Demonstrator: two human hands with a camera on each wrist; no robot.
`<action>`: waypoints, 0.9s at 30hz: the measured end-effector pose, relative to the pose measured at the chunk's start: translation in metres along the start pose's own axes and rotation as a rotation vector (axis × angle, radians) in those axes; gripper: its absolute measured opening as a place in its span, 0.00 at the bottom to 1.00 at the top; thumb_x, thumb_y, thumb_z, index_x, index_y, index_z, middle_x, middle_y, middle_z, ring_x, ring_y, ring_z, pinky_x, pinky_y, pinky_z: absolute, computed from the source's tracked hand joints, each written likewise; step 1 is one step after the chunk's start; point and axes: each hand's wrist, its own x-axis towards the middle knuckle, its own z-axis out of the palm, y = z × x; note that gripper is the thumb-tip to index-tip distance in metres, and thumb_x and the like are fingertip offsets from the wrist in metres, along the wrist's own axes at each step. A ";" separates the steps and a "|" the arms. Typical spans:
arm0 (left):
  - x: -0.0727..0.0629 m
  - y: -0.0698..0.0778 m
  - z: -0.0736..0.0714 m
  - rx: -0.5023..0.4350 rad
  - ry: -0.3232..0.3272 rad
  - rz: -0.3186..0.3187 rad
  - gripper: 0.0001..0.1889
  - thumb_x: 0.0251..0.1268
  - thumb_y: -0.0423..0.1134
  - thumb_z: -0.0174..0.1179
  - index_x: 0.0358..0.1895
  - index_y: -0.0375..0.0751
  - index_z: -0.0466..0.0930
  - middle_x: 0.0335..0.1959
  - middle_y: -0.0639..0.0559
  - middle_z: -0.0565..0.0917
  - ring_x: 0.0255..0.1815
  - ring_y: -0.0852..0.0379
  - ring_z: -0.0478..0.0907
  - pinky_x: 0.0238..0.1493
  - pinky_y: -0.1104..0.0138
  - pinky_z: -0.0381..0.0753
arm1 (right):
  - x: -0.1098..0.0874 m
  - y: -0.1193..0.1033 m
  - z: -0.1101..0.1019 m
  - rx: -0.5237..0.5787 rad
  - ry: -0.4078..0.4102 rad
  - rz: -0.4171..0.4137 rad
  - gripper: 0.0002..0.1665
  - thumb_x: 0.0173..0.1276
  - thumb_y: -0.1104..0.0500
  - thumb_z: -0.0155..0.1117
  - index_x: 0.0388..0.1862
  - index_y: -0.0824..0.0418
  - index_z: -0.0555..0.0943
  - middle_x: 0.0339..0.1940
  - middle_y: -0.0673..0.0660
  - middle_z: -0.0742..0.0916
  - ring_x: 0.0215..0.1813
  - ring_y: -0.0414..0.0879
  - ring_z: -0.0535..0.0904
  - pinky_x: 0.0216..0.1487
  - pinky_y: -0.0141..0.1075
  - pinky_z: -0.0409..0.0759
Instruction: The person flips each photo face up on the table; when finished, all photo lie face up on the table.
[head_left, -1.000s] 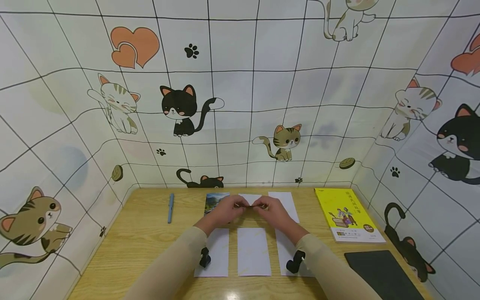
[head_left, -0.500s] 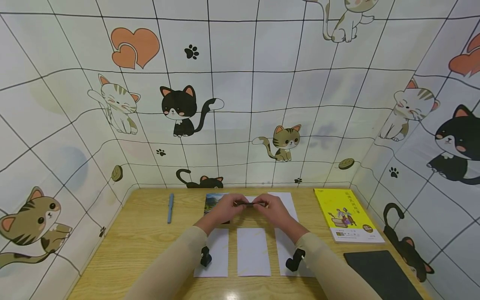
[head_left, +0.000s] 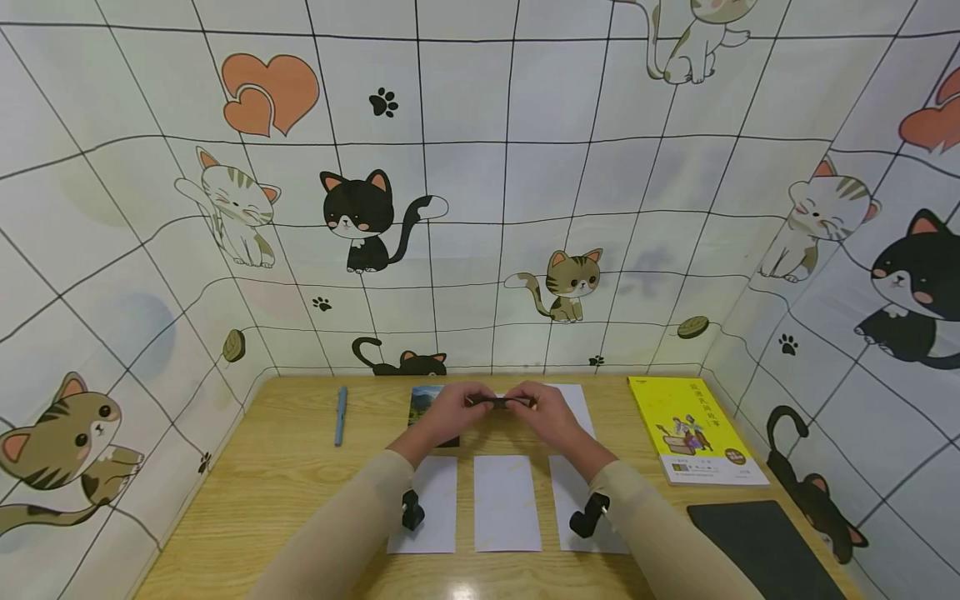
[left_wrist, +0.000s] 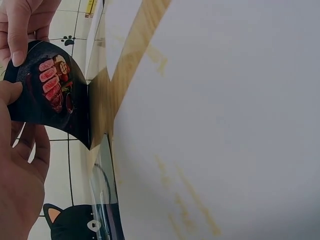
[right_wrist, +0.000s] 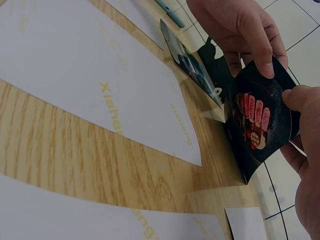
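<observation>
Both hands hold one dark photo card, printed with sliced red meat, at the back middle of the table. The left hand (head_left: 452,417) pinches one side of the card's upper edge between thumb and fingers. On the other side, the right hand (head_left: 552,419) pinches it the same way. The card (left_wrist: 52,87) bows between them, its lower edge close over the wood; the right wrist view shows the same printed face (right_wrist: 255,117). From the head only a thin dark strip is visible between the fingertips. A landscape photo (head_left: 426,402) lies just left, partly behind the left hand.
Three white sheets line the front: left (head_left: 435,517), middle (head_left: 507,504) and right (head_left: 573,508). Another white sheet (head_left: 573,404) lies behind the right hand. A blue pen (head_left: 341,417) is far left. A yellow book (head_left: 693,429) and a dark grey board (head_left: 765,546) occupy the right.
Both hands have risen slightly and drawn a little away from the front sheets. The dark card between them shows as a wider strip than a second ago.
</observation>
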 end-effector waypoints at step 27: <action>0.014 0.024 -0.014 -0.125 0.096 -0.005 0.04 0.84 0.40 0.67 0.49 0.51 0.91 0.43 0.55 0.90 0.40 0.44 0.86 0.38 0.62 0.84 | 0.018 -0.018 -0.017 -0.022 0.075 -0.056 0.07 0.82 0.58 0.71 0.53 0.52 0.91 0.43 0.48 0.91 0.35 0.47 0.80 0.33 0.36 0.80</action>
